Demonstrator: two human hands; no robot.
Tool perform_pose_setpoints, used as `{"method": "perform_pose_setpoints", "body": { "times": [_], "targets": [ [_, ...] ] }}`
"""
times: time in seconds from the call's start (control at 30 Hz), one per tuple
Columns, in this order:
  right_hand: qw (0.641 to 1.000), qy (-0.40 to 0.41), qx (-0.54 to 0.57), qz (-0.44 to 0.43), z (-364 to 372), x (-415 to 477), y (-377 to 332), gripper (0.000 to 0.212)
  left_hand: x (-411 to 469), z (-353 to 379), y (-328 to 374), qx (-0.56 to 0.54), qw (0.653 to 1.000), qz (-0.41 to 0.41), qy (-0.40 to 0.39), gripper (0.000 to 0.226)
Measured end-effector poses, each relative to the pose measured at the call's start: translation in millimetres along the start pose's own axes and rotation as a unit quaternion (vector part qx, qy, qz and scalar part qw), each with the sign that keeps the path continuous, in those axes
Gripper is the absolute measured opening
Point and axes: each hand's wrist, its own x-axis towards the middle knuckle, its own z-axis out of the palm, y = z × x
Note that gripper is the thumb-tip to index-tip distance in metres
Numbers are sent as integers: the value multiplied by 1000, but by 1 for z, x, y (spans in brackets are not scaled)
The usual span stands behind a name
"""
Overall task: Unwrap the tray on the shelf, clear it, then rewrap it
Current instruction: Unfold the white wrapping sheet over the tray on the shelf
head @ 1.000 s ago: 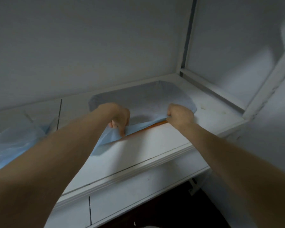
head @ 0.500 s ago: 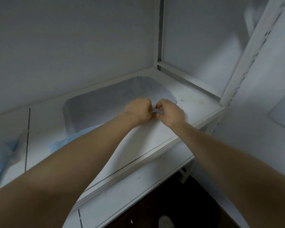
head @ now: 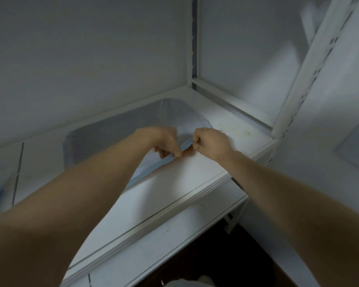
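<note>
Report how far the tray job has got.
Done: the wrap covers nearly the whole tray. In hand: left hand and right hand pinch its near edge, where a strip of orange rim shows. Left: closing that edge if this is the rewrap; one picture cannot rule out unwrapping just starting.

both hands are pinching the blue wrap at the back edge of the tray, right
Not the back edge. The head view shows the left hand and right hand pinching the blue wrap at the front edge of the tray.
</note>
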Motion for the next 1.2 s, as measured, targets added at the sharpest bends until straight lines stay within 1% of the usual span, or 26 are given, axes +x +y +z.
{"method": "perform_pose_setpoints", "body": {
  "times": [0.03, 0.1, 0.13, 0.2, 0.23, 0.33, 0.4, 0.5, 0.57, 0.67, 0.73, 0.8, 0.87, 1.0, 1.07, 1.1, 1.17, 1.2],
  "targets": [
    [1000, 13, 18, -1, -5, 2, 2, 15, 4, 1, 6, 13, 1000, 10, 17, 35],
    [999, 26, 35, -5, -11, 3, 4, 14, 10, 5, 14, 32, 995, 35, 86, 53],
    [999, 31, 33, -4, -12, 3, 6, 15, 13, 7, 19, 28, 991, 47, 121, 56],
    [999, 45, 10, 13, -12, 3, 10, 22, 17, 7, 23, 15, 984, 61, 169, 44],
    [999, 47, -4, 28, -10, 3, 12, 28, 19, 5, 24, 8, 982, 61, 178, 37],
    [997, 22, -28, 72, 1, 6, 19, 43, 17, -3, 24, -10, 986, 57, 159, 28],
    [996, 14, -33, 77, 7, 8, 24, 40, 16, -8, 22, -13, 987, 57, 149, 25],
    [997, -1, -43, 58, 3, 9, 26, 29, 21, -10, 20, -12, 990, 53, 133, 24],
    [998, 16, -42, 46, -7, 11, 26, 25, 23, -8, 22, -8, 991, 47, 125, 22],
    [996, 71, -33, 39, -17, 12, 27, 22, 22, -10, 28, -12, 992, 44, 114, 20],
    [996, 78, -13, 43, -14, 9, 27, 22, 20, -14, 31, -18, 993, 43, 109, 20],
    [995, 68, 6, 73, -8, 7, 31, 28, 18, -17, 31, -20, 993, 42, 107, 16],
    [993, 53, -1, 104, -3, 5, 37, 31, 16, -17, 31, -20, 994, 39, 105, 15],
    [996, 4, -8, 93, -4, 9, 37, 24, 13, -15, 31, -25, 995, 36, 90, 21],
    [994, -4, 16, 105, -11, 13, 34, 22, 13, -13, 31, -28, 996, 35, 79, 25],
    [993, 13, 41, 110, -14, 16, 33, 21, 13, -13, 31, -30, 996, 36, 76, 26],
    [983, 60, 131, 118, -17, 20, 32, 18, 14, -15, 31, -28, 996, 37, 76, 24],
    [969, 71, 199, 126, -17, 20, 31, 17, 14, -16, 30, -28, 996, 37, 77, 22]
  ]
}}
